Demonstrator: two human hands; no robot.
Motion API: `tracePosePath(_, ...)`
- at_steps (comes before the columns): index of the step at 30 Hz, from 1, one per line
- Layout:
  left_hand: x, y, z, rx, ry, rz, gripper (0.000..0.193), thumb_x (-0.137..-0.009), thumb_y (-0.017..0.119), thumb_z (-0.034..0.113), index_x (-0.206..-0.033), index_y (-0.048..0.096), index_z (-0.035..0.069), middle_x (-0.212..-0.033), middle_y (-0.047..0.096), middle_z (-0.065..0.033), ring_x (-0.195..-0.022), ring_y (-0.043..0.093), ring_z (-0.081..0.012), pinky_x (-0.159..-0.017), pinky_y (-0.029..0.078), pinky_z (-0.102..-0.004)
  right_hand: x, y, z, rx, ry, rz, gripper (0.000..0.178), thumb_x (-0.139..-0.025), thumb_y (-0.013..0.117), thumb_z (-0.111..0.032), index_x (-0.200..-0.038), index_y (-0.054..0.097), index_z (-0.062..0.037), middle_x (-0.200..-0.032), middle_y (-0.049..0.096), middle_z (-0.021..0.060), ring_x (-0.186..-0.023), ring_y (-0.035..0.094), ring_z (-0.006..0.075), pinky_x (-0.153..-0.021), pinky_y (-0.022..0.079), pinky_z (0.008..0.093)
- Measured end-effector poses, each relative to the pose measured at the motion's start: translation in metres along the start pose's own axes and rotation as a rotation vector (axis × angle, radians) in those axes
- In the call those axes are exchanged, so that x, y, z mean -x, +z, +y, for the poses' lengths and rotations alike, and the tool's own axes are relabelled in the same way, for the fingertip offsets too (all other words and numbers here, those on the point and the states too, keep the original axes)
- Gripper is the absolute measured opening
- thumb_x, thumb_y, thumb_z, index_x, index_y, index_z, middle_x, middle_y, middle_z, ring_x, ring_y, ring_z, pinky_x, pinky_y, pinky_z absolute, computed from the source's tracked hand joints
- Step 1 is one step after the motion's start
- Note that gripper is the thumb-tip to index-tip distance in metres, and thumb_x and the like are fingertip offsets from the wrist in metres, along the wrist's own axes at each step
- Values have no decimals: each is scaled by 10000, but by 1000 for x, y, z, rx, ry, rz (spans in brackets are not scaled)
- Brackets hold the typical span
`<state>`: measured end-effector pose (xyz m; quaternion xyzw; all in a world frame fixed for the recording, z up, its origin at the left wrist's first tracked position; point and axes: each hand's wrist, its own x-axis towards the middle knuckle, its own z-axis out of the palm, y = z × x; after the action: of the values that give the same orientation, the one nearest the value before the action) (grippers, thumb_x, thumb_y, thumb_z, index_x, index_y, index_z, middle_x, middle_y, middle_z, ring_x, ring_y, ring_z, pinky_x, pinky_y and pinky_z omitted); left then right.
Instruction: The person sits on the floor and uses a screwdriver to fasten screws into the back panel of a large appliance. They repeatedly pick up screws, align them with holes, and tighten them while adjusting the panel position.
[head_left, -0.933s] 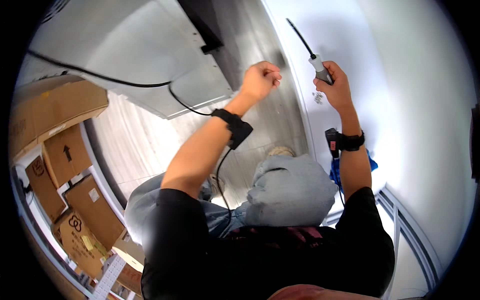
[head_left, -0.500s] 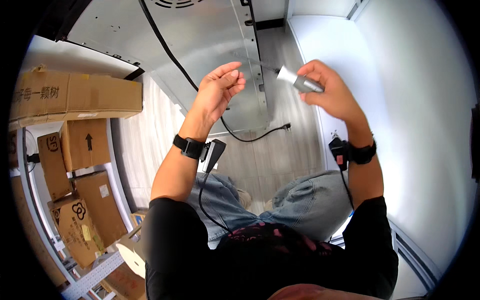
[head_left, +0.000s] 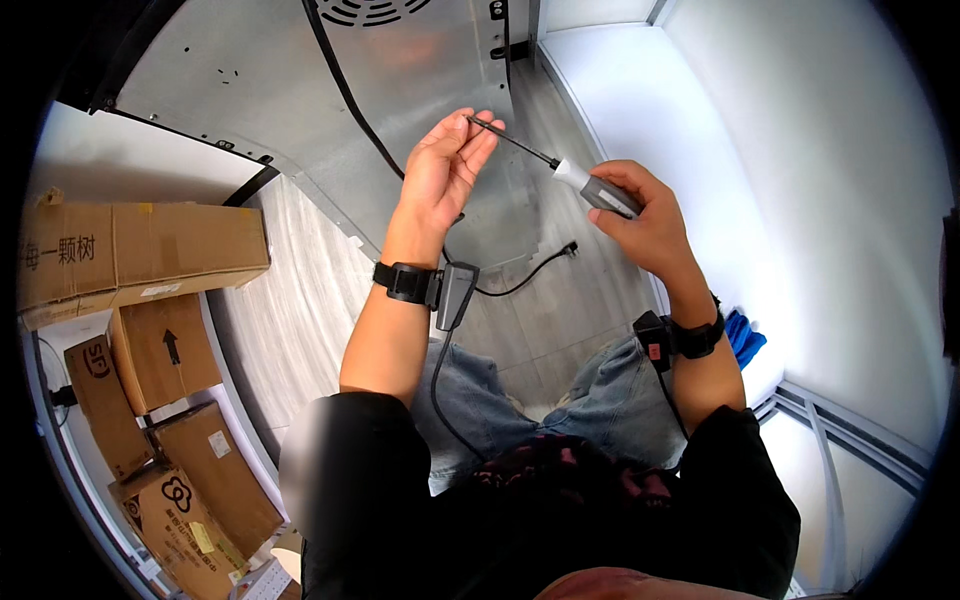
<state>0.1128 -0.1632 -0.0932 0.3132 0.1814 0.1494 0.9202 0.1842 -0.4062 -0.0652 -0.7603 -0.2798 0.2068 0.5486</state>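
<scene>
My right hand [head_left: 642, 215] is closed round the grey and white handle of a screwdriver [head_left: 582, 182]. Its thin dark shaft slants up and left to my left hand [head_left: 446, 170]. There the thumb and fingertips are pinched around the tip; a small piece may sit between them, too small to make out. Beyond both hands stands a large bare-metal appliance panel [head_left: 300, 100] with slotted vents at its top and holes along its edge. A black power cord [head_left: 345, 88] hangs across the panel, passes behind my left hand and ends in a plug [head_left: 570, 248] above the floor.
Cardboard boxes [head_left: 190, 250] fill a metal shelf at my left. A white surface [head_left: 640, 110] and wall run along the right, with a blue item [head_left: 744, 338] near my right wrist. Pale wood-pattern floor [head_left: 300, 290] lies below. Both wrists wear black straps with cabled devices.
The screwdriver's tip has come to my left fingertips, where before it was blurred and apart from them. My right hand has lowered slightly. The whole view has shifted a little.
</scene>
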Motion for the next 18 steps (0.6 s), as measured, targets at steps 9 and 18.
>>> tracePosePath(9, -2, -1, 3, 99, -18, -5, 181, -942, 446, 14, -1098, 482, -71, -1084, 577, -188, -1037, 605, -328, -870, 568, -332, 3, 4, -1, 105, -167, 62, 342, -697, 688, -10, -1028, 624, -71, -920, 600, 69, -752, 582, 178, -678, 468, 289)
tracePosePath(18, -4, 1, 2, -201, -13, 111, 177, -935, 482, 45, -1069, 527, -61, -1016, 616, -173, -942, 644, -267, -815, 584, -303, 8, 6, 2, 362, -372, 167, 361, -684, 672, 8, -1029, 625, -89, -955, 582, 89, -718, 607, 253, -617, 484, 322)
